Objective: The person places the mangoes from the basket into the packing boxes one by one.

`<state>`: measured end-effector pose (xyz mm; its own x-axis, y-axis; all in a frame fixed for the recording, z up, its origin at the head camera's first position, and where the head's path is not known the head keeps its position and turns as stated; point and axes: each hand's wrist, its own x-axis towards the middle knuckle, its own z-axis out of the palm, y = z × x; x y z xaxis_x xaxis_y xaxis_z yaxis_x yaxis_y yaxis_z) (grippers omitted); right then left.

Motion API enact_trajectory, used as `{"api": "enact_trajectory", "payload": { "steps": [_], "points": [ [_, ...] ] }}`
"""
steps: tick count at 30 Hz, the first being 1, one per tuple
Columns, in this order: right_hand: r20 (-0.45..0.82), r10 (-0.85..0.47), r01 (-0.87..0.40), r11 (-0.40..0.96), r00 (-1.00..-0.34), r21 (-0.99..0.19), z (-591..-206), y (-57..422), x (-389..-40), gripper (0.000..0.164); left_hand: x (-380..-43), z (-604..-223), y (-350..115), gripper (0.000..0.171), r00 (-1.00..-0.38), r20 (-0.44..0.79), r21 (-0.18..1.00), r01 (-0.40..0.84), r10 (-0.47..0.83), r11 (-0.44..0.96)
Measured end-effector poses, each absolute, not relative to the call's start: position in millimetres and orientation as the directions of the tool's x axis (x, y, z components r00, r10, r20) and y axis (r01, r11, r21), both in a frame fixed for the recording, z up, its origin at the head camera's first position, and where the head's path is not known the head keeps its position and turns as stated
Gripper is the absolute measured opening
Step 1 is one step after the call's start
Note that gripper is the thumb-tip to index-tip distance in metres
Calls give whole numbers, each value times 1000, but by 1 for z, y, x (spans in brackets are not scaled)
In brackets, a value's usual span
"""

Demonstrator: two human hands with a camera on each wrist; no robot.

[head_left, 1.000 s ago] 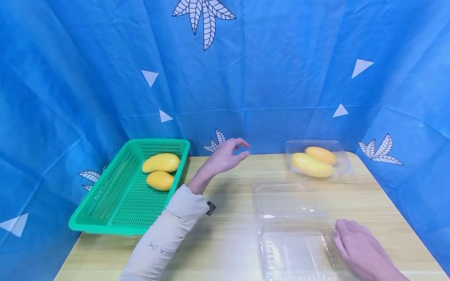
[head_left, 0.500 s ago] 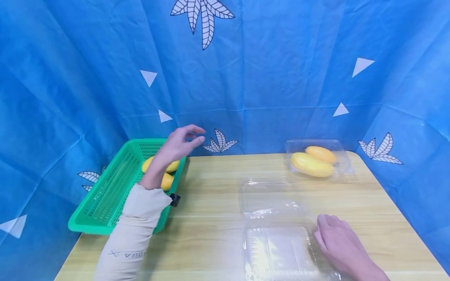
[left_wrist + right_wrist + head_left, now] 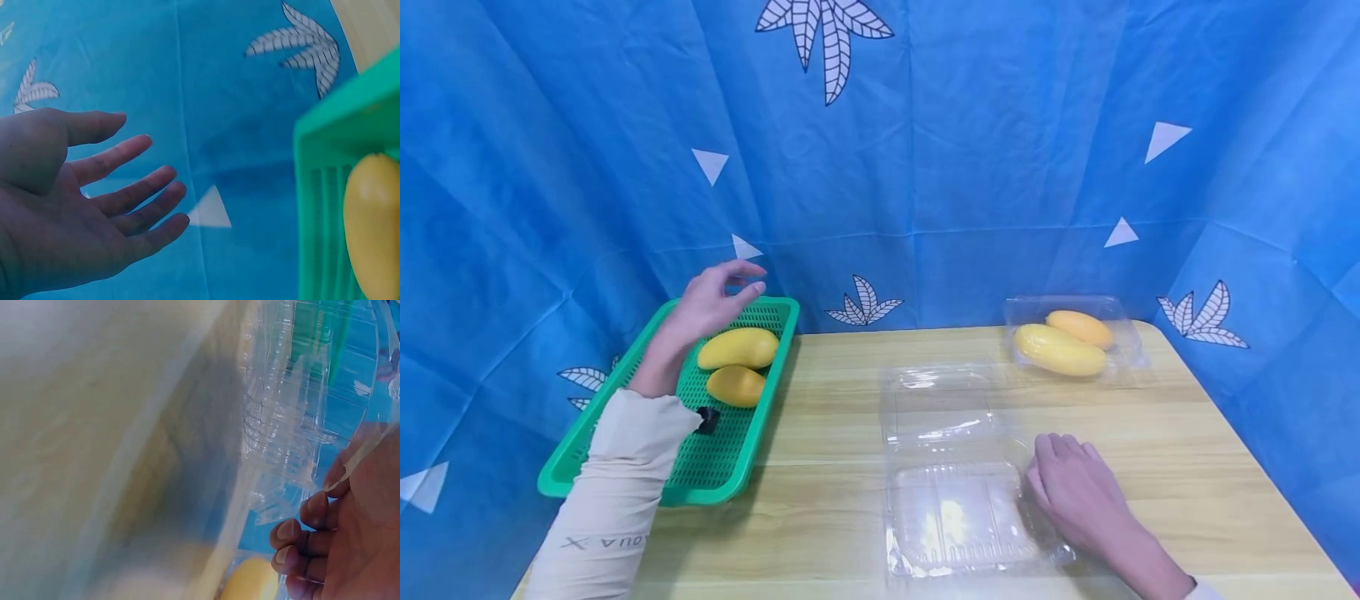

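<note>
While the left hand (image 3: 706,302), fingers loosely spread and holding nothing, hangs near the green basket (image 3: 696,495) at left of the frame, where two mangoes (image 3: 737,348) lie, the right hand (image 3: 1078,492) pinches the open clear box (image 3: 955,512), lower centre, by its edge.

Basket (image 3: 766,414), green; fruits (image 3: 739,348), yellow to orange; containers (image 3: 951,504), colourless; curtain (image 3: 970,167), blue with white triangles (image 3: 1165,140) and black-veined white leaves (image 3: 836,54); surface (image 3: 1187,475), pale wood-grained.

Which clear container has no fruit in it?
The open front container, its edge pinched by the right hand. The back container holds two fruits.
</note>
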<state>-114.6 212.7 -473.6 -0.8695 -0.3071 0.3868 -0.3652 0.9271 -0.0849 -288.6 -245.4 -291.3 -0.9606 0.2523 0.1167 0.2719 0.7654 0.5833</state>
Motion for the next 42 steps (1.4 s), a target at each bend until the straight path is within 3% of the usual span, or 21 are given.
{"api": "enact_trajectory", "payload": {
  "steps": [11, 42],
  "points": [
    [442, -291, -375, 920, -849, -113, -476, 204, -137, 22, -304, -304, -269, 41, -975, 20, 536, 199, 223, 821],
    [263, -207, -269, 935, -943, -230, -475, 182, -186, 21, -345, -371, -309, 53, -917, -162, 334, 298, 366, 894]
  ]
}}
